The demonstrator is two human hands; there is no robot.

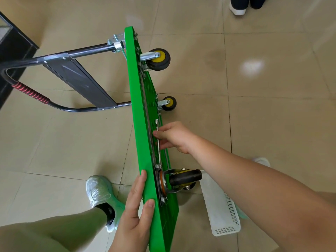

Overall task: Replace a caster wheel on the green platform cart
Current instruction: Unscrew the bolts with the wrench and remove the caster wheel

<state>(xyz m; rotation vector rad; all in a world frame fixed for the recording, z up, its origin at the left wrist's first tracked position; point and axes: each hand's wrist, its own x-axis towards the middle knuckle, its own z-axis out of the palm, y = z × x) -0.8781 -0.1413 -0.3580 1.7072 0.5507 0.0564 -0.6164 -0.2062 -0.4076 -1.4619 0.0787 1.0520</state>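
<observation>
Gripping upended green cart deck (139, 106) with left hand (134, 211), pinching slim wrench (158, 151) near black caster (185, 177) with right hand (174, 137).

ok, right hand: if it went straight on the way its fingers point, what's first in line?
Right hand pinches the wrench, so that comes first; straight behind it, the underside of the green platform. Gap between them unclear.

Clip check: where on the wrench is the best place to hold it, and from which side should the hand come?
Hold the wrench on its free upper shank, far from the end seated beside the caster; that length likely gives the most leverage. Come from the wheel side, as the right hand does: the green platform backs the wrench on the other side.
</observation>
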